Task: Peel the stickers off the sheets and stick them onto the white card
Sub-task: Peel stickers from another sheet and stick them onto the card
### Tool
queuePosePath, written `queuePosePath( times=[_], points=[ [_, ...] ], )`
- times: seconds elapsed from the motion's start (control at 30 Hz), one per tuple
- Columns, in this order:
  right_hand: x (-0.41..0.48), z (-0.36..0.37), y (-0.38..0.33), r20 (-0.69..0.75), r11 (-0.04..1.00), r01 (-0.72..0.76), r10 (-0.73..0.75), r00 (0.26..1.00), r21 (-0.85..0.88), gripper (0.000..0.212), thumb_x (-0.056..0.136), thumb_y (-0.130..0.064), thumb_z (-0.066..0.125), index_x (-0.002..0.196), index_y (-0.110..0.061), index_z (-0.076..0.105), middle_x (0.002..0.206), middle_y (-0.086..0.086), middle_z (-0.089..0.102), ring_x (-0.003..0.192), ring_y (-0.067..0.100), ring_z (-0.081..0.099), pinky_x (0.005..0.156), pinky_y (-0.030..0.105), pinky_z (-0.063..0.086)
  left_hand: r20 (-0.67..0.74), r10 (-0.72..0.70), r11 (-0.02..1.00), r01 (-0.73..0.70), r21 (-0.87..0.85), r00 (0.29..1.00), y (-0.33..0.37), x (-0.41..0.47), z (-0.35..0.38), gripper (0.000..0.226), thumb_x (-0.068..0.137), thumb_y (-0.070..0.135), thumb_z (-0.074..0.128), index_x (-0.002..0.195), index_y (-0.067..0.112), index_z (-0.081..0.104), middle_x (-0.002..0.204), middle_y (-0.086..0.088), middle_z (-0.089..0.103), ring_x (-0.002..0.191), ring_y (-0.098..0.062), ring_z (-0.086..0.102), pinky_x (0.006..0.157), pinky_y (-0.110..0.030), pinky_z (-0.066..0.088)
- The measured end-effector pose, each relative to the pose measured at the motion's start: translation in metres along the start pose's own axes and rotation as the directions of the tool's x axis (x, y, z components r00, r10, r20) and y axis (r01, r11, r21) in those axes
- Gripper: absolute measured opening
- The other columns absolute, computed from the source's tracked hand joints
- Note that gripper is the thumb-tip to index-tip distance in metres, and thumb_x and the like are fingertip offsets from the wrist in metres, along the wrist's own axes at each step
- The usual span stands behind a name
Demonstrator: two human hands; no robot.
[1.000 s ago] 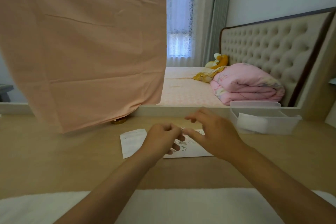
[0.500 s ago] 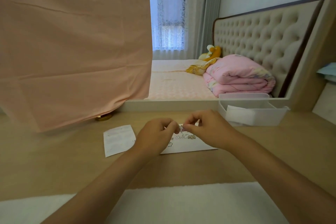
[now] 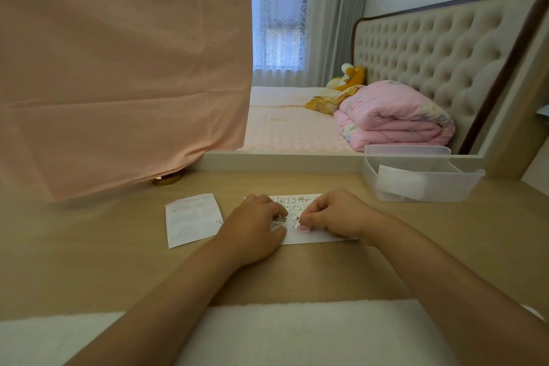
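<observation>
Hanging at 10 o'clock from the card [image 3: 300, 238], a big pink cloth [image 3: 118, 68] blocks that side of the view. A gold base [image 3: 167, 180] peeks out under it. A clear box [image 3: 421, 189] with white paper inside sits at 2 o'clock. A sheet [image 3: 193, 220] lies flat just beside the card at 9 o'clock, and a white mat [image 3: 267, 336] is at 6 o'clock. All rest on a tan desk [image 3: 89, 261]. Past it at 12 o'clock is a bed [image 3: 285, 125] with a folded pink blanket [image 3: 392, 119]. The left hand [image 3: 255, 229] rests on the card's left end, fingers bent; I cannot tell if it holds anything. The right hand [image 3: 335, 217] is curled tight, its tips pinching a pink sticker [image 3: 303, 228] down on the card
</observation>
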State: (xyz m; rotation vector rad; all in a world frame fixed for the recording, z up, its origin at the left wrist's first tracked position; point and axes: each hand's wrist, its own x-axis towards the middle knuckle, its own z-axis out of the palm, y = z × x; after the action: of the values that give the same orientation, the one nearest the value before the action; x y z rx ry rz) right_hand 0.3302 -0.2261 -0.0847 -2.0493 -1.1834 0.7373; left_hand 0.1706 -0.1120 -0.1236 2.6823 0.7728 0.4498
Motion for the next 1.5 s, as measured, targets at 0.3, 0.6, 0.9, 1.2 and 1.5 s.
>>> queuePosePath(
  times=[0.3,0.6,0.9,1.2,1.5],
  points=[
    [0.018,0.011,0.001,-0.034,0.992,-0.078,0.075,0.997,-0.095,0.009,0.074,-0.026,0.083,0.071,-0.018,0.081,0.073,0.008,0.076,0.058,0.014,0.047,0.056,0.025,0.038,-0.086,0.091,0.991,-0.082,0.101,0.992,-0.008,-0.002,0.014,0.033,0.096,0.039,0.052,0.127,0.031,0.061,0.126,0.010,0.054,0.117,-0.013,0.043,0.100,-0.032,0.038],
    [0.022,0.018,-0.010,-0.146,0.877,-0.117,0.054,0.988,-0.466,0.011,0.073,-0.037,0.081,0.078,-0.029,0.078,0.083,-0.013,0.072,0.087,0.010,0.066,0.074,0.027,0.055,-0.081,0.115,0.986,-0.104,0.134,0.990,-0.007,-0.007,0.014,0.034,0.097,0.041,0.049,0.129,0.034,0.057,0.130,0.010,0.055,0.116,-0.014,0.044,0.099,-0.032,0.039],
    [0.006,0.017,0.011,-0.287,0.909,-0.115,-0.006,0.958,-0.401,0.045,0.063,-0.061,0.084,0.087,-0.032,0.059,0.100,-0.014,0.062,0.095,0.012,0.060,0.079,0.031,0.049,0.089,0.171,0.959,-0.186,0.214,0.981,-0.002,-0.018,0.004,0.038,0.098,0.044,0.041,0.136,0.040,0.047,0.137,0.006,0.053,0.119,-0.019,0.049,0.098,-0.037,0.045],
    [-0.021,0.016,0.017,-0.186,0.774,0.109,-0.282,0.941,-0.624,0.028,0.090,-0.040,0.066,0.118,-0.038,0.064,0.116,-0.014,0.059,0.110,0.013,0.056,0.086,0.031,0.047,0.178,0.199,0.944,-0.238,0.229,0.964,0.002,-0.024,-0.006,0.039,0.103,0.045,0.034,0.137,0.034,0.051,0.136,0.004,0.055,0.119,-0.020,0.055,0.097,-0.035,0.045],
    [-0.042,0.029,0.028,0.052,0.543,0.236,-0.331,0.942,-0.806,0.062,0.094,-0.051,0.016,0.147,-0.031,0.042,0.147,-0.005,0.042,0.132,0.020,0.036,0.101,0.039,0.037,0.093,0.132,0.895,-0.158,0.416,0.987,0.013,-0.021,0.012,0.084,0.080,0.066,-0.004,0.152,0.040,0.031,0.138,-0.003,0.045,0.122,-0.024,0.044,0.095,-0.037,0.044]
  ],
)
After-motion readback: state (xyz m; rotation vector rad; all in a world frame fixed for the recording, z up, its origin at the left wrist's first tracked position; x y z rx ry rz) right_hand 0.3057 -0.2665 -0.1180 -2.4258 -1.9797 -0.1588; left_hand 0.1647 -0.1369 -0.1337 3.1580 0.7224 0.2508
